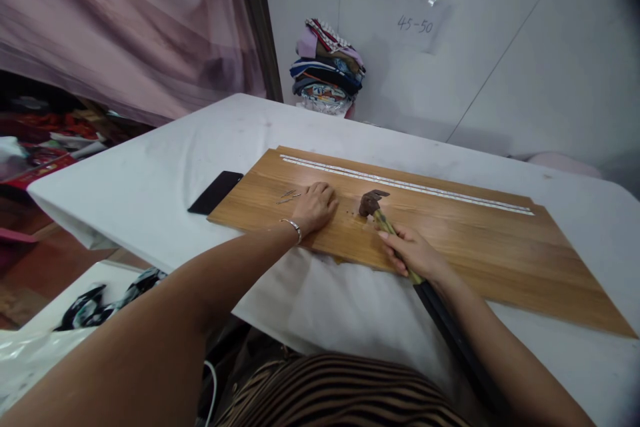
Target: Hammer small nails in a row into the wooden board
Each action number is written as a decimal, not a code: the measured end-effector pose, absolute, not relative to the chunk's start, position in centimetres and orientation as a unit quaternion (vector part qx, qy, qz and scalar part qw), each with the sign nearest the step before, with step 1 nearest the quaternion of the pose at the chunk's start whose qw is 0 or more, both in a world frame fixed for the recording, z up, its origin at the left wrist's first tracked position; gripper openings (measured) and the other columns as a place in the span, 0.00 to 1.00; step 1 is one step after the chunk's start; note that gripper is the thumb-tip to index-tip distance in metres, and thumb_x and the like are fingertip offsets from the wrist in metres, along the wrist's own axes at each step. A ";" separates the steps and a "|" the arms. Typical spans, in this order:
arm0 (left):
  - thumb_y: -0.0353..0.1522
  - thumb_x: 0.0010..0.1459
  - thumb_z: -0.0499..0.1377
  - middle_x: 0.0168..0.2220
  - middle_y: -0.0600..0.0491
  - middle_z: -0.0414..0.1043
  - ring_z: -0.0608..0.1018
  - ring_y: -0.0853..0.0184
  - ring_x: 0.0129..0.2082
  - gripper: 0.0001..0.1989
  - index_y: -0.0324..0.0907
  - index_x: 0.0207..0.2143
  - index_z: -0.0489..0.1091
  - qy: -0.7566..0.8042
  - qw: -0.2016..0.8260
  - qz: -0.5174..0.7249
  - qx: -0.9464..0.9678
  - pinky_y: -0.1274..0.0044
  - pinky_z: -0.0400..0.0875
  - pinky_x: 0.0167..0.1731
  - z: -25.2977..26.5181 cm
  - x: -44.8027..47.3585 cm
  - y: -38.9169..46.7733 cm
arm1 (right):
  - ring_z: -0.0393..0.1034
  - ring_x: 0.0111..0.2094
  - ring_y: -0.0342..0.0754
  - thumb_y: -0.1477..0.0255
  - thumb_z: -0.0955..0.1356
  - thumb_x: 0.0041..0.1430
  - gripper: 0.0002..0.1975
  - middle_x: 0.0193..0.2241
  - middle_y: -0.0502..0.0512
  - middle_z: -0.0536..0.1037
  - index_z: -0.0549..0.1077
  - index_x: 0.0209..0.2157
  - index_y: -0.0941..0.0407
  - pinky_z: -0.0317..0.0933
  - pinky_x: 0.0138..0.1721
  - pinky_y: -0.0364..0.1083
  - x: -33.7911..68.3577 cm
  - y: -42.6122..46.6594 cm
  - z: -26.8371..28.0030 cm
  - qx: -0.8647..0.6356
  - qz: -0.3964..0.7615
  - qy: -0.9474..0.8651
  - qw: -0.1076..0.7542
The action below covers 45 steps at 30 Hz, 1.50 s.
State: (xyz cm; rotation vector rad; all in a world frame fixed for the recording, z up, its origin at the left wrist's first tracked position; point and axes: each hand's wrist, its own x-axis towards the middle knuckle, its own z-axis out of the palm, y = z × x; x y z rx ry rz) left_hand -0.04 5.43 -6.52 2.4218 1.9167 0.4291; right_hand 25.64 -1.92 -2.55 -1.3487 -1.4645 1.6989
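Right hand point(409, 250) wrapped round hammer point(429, 299) handle, head over the board point(505, 253); contact unclear. Left hand point(316, 207) palm down on board, fingers laid out, not clenched. Loose nails point(287, 196) just beyond its fingers' left side. Two white strips point(405, 185) along board's far edge. Board on white-covered table point(150, 147).

1. One view, head-worn; taken from above the near side of the desk point(145, 153).
2. Aimed forward and down: striped garment point(340, 393) caught at the bottom edge, pale wall point(540, 33) at the top.
3. Wide framing; forearms point(240, 263) seen close, wooden board point(520, 250) near, mid-frame to right.
4. Desk's far edge shown slanting down rightward; upper right corner darkened.
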 end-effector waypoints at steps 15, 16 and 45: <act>0.37 0.70 0.53 0.58 0.43 0.73 0.71 0.54 0.60 0.12 0.44 0.48 0.74 0.611 0.018 0.142 0.778 0.61 0.63 0.61 -6.6 -0.1 5.5 | 0.54 0.11 0.37 0.46 0.73 0.51 0.26 0.16 0.39 0.63 0.60 0.27 0.51 0.49 0.12 0.39 25.6 -2.0 -2.5 -0.497 0.628 -0.537 0.264; 0.37 0.70 0.53 0.58 0.43 0.73 0.71 0.54 0.60 0.13 0.43 0.48 0.74 0.611 0.018 0.141 0.779 0.61 0.63 0.61 -6.6 -0.1 5.5 | 0.55 0.11 0.37 0.46 0.73 0.51 0.26 0.16 0.39 0.63 0.60 0.27 0.51 0.49 0.12 0.39 25.6 -2.0 -2.5 -0.497 0.628 -0.538 0.263; 0.37 0.70 0.52 0.57 0.43 0.73 0.71 0.54 0.60 0.13 0.44 0.48 0.74 0.611 0.011 0.140 0.779 0.61 0.63 0.61 -6.5 -0.1 5.4 | 0.54 0.12 0.37 0.47 0.72 0.53 0.25 0.16 0.40 0.64 0.60 0.27 0.51 0.48 0.13 0.39 25.5 -2.1 -2.5 -0.495 0.622 -0.543 0.270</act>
